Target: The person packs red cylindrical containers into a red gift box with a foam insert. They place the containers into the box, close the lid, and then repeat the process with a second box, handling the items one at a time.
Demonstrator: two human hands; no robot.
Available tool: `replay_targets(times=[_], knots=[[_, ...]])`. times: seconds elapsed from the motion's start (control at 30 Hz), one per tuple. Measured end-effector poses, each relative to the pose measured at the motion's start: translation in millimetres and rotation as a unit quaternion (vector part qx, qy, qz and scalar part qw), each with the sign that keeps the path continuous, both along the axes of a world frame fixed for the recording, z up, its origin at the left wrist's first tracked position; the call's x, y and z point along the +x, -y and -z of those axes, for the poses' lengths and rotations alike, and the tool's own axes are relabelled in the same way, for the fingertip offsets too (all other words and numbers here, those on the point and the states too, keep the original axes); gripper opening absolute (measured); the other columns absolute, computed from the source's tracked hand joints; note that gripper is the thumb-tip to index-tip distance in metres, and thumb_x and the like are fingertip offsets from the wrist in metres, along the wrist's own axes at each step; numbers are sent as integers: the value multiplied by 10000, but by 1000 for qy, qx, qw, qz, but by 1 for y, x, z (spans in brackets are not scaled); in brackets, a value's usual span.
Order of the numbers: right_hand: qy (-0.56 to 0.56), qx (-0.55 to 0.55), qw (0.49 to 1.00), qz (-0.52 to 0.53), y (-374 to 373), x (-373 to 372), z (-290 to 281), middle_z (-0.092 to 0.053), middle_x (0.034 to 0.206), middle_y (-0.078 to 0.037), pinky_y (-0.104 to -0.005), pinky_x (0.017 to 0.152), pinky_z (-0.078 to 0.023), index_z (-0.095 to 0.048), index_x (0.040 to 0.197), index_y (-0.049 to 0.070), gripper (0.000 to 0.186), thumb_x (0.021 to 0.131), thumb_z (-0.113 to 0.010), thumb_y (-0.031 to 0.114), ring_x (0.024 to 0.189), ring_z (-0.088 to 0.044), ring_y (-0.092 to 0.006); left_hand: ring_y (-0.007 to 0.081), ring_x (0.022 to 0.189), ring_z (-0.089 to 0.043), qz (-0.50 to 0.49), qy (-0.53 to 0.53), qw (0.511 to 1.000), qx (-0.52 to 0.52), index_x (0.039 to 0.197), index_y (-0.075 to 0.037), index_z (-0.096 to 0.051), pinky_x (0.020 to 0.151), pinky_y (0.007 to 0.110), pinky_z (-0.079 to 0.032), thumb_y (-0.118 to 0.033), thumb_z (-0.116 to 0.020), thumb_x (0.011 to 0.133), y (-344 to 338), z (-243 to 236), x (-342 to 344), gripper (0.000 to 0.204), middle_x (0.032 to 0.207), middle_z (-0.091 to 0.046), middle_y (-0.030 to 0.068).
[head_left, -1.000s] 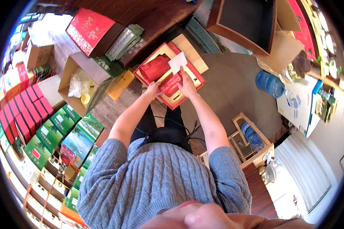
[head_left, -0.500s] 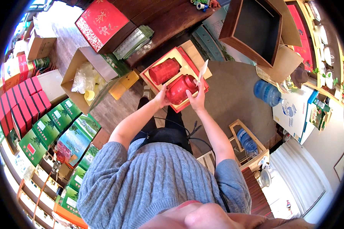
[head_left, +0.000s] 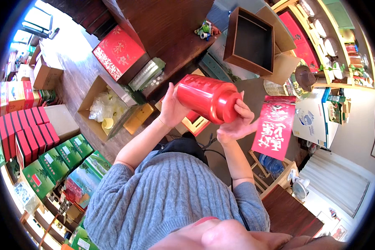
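Observation:
A shiny red canister with a narrower round lid lies tilted sideways in front of my chest, lifted off the open gift box below. My left hand presses against its base end, fingers pointing up. At the lid end my right hand curls its fingers around the lid. A red paper card with pale lettering sticks out from the right hand, seemingly pinched between its fingers. Under the canister shows the gift box's cream-and-red edge; most of its inside, including the other canister, is hidden.
To the left stands an open carton with clear plastic wrapping, beside stacked green boxes and red boxes. A large red box sits on the dark wooden table. At right are a dark tray and a white carton.
The canister has come up out of the gift box toward me, held in both hands. The card, edge-on and pale before, now shows its red face to the right.

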State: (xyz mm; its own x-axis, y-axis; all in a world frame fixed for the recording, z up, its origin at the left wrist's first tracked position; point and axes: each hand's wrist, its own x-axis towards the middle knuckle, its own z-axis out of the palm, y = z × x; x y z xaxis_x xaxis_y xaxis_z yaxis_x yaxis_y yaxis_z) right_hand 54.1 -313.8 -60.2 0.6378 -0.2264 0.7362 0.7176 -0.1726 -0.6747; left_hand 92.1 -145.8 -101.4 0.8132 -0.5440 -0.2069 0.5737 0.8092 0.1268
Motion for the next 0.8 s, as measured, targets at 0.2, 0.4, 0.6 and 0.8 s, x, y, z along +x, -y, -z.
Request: replay_targets(times=[0.2, 0.4, 0.6, 0.8], knots=[[52, 11, 995, 89, -24, -15, -37, -443, 1101, -96, -588, 1054, -294, 1, 1440, 114, 1078, 734, -730, 475, 1096, -496, -253, 262, 1277, -395, 100, 92, 989, -65, 1375, -113, -362, 1061, 454, -279, -318, -482, 887, -33, -19, 7, 542, 1385, -434, 94], [16, 55, 991, 121, -29, -23, -61, -476, 1129, -154, -414, 949, -404, 16, 1455, 61, 991, 816, -653, 415, 1085, -506, -268, 253, 1339, -311, 214, 371, 902, 57, 1472, -112, -120, 1082, 439, -246, -243, -639, 781, -56, -58, 6, 874, 1467, -291, 94], [-107, 190, 976, -8, -30, -29, -54, -491, 1110, -173, -422, 978, -391, 18, 1449, 72, 971, 795, -683, 222, 1090, -530, -307, 257, 1327, -332, 367, 247, 895, -56, 1463, -87, -147, 1071, 426, -287, -393, -645, 797, -87, -47, -18, 886, 1448, -322, 104], [-112, 202, 971, -60, -72, -39, -32, -477, 1115, -155, -384, 952, -430, -79, 1407, 81, 826, 803, -642, 44, 1060, -541, -267, 191, 1261, -414, 350, 176, 903, 174, 1411, -28, -212, 1039, 370, -355, -485, -660, 802, -96, -44, -64, 883, 1373, -398, 94]])
